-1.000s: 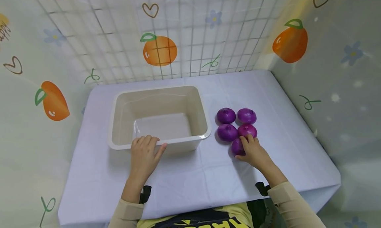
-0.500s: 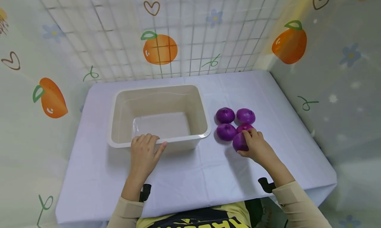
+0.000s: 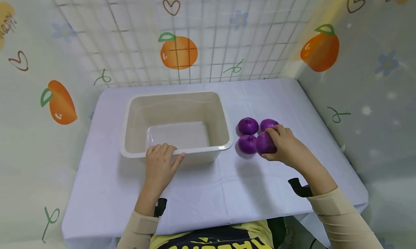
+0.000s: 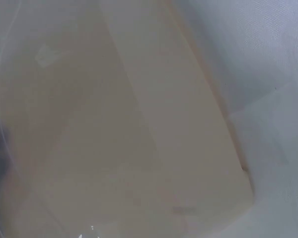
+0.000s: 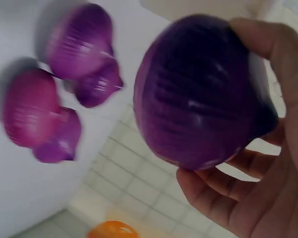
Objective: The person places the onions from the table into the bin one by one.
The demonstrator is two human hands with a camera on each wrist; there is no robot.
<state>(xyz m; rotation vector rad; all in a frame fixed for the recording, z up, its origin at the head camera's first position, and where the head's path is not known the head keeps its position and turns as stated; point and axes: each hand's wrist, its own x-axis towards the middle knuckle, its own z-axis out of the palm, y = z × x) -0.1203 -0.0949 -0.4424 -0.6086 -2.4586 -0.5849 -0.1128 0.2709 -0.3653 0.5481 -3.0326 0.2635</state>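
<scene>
In the head view my right hand holds a purple onion raised above the table, thumb on one side and fingers on the other. The right wrist view shows this onion close up, its pointed tip toward the palm. Several more onions sit grouped on the cloth beneath and beside it; one of them, a pinker onion, is hidden in the head view. My left hand grips the front rim of a beige plastic bin, fingers over the edge. No onion shows inside the bin.
A white cloth covers the table. Behind it stands a wire grid under a printed curtain, with more curtain along both sides. The left wrist view shows mostly the bin's wall, blurred.
My right hand has taken the nearest onion and lifted it off the table, moving up and away from me over the other onions. My left hand has stayed on the bin's rim.
</scene>
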